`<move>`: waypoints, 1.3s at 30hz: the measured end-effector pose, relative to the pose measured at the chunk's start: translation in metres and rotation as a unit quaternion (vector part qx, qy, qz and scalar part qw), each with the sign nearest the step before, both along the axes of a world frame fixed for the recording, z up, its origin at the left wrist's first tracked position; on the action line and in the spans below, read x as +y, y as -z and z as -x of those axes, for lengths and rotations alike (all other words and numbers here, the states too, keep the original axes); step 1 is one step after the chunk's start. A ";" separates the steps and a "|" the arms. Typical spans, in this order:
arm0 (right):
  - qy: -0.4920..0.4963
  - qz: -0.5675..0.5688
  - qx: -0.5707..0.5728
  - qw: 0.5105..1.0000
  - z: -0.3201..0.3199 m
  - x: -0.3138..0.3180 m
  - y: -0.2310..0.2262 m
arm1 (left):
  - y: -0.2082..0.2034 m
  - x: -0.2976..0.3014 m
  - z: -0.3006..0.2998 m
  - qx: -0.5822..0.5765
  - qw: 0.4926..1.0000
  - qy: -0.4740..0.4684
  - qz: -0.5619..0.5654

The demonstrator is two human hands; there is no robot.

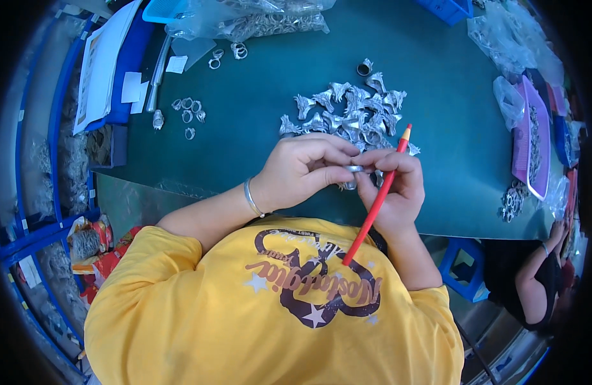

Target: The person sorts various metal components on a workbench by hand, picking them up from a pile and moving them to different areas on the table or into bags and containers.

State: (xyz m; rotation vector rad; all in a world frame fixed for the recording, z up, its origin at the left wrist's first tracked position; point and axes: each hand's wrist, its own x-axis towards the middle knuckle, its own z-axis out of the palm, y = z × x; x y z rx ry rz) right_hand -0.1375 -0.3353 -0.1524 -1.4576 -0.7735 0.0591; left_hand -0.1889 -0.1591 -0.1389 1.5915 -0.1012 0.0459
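Near the front edge of the green table, my left hand (302,168) is closed, pinching a silver-coloured metal ring (353,169). Thumb and fingertips of my right hand (398,191) meet the same ring from the other side. A long red pencil (380,204) is held in my right hand too, slanting between the fingers with its red tip pointing up and away. Just beyond both hands lies a loose pile of silver rings (353,115) with wide, ornate heads. My fingers partly cover the held ring and the pile's near edge.
Small groups of rings (188,110) lie on the table (244,96) at left, beside a metal rod (158,77). Bagged rings (270,24) sit at the back. At right stand a purple basket (523,138) and a blue stool (463,266), near another person's arm (533,282).
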 end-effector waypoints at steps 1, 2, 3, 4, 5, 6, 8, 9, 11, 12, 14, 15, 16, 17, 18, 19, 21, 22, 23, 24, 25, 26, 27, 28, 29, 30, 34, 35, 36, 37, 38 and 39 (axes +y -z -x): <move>0.019 -0.001 -0.009 1.000 0.001 0.002 0.000 | -0.001 0.001 0.001 -0.039 0.998 -0.002 -0.046; 0.020 -0.002 -0.010 1.000 0.000 0.003 -0.001 | -0.002 0.003 0.001 -0.077 0.993 -0.004 -0.092; 0.020 -0.021 0.037 0.999 0.001 0.004 -0.002 | 0.004 0.006 0.002 -0.120 0.987 0.014 -0.108; 0.020 -0.041 0.084 0.995 0.002 0.004 -0.002 | 0.008 0.003 0.005 -0.117 0.987 0.013 -0.106; 0.005 -0.059 0.104 0.993 0.002 0.003 -0.003 | 0.011 -0.004 0.007 -0.071 0.997 -0.011 0.008; 0.006 -0.066 0.122 0.990 0.001 0.001 -0.001 | 0.013 -0.007 0.009 -0.025 0.992 -0.036 0.123; 0.011 -0.036 0.161 0.986 0.000 -0.003 -0.008 | 0.013 -0.004 0.010 -0.018 0.996 -0.016 0.086; 0.028 -0.007 0.177 0.984 0.002 -0.005 -0.013 | 0.009 -0.004 0.009 -0.008 0.999 -0.021 0.041; 0.056 -0.012 0.166 0.984 0.003 -0.005 -0.015 | 0.006 -0.004 0.008 0.004 1.000 -0.026 -0.003; 0.083 -0.018 0.153 0.985 0.003 -0.006 -0.016 | 0.006 -0.004 0.007 -0.036 0.998 -0.027 -0.054; 0.085 0.003 0.088 0.992 0.002 -0.014 -0.015 | 0.007 -0.005 0.007 -0.076 0.991 -0.029 -0.103; 0.086 0.021 0.022 0.996 0.001 -0.020 -0.014 | 0.009 -0.008 0.007 -0.078 0.993 -0.048 -0.075; 0.087 0.039 -0.045 0.994 0.001 -0.023 -0.013 | 0.010 -0.009 0.007 -0.080 0.993 -0.067 -0.047; 0.091 0.024 -0.032 0.995 0.005 -0.021 -0.014 | 0.011 -0.009 0.008 -0.079 0.993 -0.069 -0.047; 0.091 0.024 -0.031 0.995 0.008 -0.018 -0.014 | 0.012 -0.008 0.008 -0.076 0.994 -0.060 -0.041; 0.080 0.000 -0.028 0.996 0.010 -0.016 -0.014 | 0.013 -0.008 0.008 -0.072 0.995 -0.052 -0.035; 0.067 -0.012 -0.026 0.997 0.013 -0.015 -0.013 | 0.010 -0.008 0.008 -0.073 0.994 -0.053 -0.057; 0.067 -0.011 -0.026 0.997 0.012 -0.016 -0.013 | 0.009 -0.008 0.008 -0.074 0.993 -0.054 -0.081; 0.064 -0.002 -0.042 0.997 0.012 -0.016 -0.013 | 0.009 -0.008 0.008 -0.074 0.993 -0.054 -0.080; 0.060 0.007 -0.058 0.997 0.011 -0.016 -0.013 | 0.009 -0.007 0.007 -0.077 0.991 -0.057 -0.095; 0.065 0.016 -0.053 0.996 0.012 -0.016 -0.014 | 0.009 -0.007 0.007 -0.081 0.989 -0.060 -0.110; 0.065 0.016 -0.053 0.996 0.012 -0.015 -0.013 | 0.009 -0.007 0.008 -0.081 0.989 -0.061 -0.110; 0.065 0.022 -0.056 0.996 0.011 -0.015 -0.013 | 0.010 -0.007 0.008 -0.081 0.988 -0.062 -0.115; 0.066 0.027 -0.059 0.996 0.011 -0.014 -0.013 | 0.010 -0.007 0.008 -0.082 0.987 -0.063 -0.120; 0.066 0.027 -0.059 0.996 0.012 -0.013 -0.013 | 0.010 -0.007 0.008 -0.082 0.987 -0.063 -0.120; 0.069 0.027 -0.054 0.996 0.012 -0.012 -0.013 | 0.009 -0.008 0.008 -0.084 0.987 -0.064 -0.120; 0.072 0.016 -0.040 0.996 0.013 -0.010 -0.014 | 0.009 -0.008 0.009 -0.099 0.985 -0.064 -0.125; 0.073 0.017 -0.040 0.996 0.013 -0.009 -0.014 | 0.008 -0.008 0.009 -0.099 0.985 -0.064 -0.125; 0.073 0.020 -0.036 0.997 0.013 -0.009 -0.013 | 0.008 -0.008 0.009 -0.100 0.985 -0.061 -0.128; 0.073 0.023 -0.032 0.997 0.014 -0.009 -0.013 | 0.007 -0.008 0.009 -0.101 0.985 -0.057 -0.131; 0.073 0.023 -0.031 0.997 0.014 -0.009 -0.013 | 0.008 -0.008 0.009 -0.100 0.985 -0.057 -0.131; 0.077 0.030 -0.035 0.996 0.014 -0.008 -0.014 | 0.008 -0.007 0.009 -0.107 0.983 -0.055 -0.137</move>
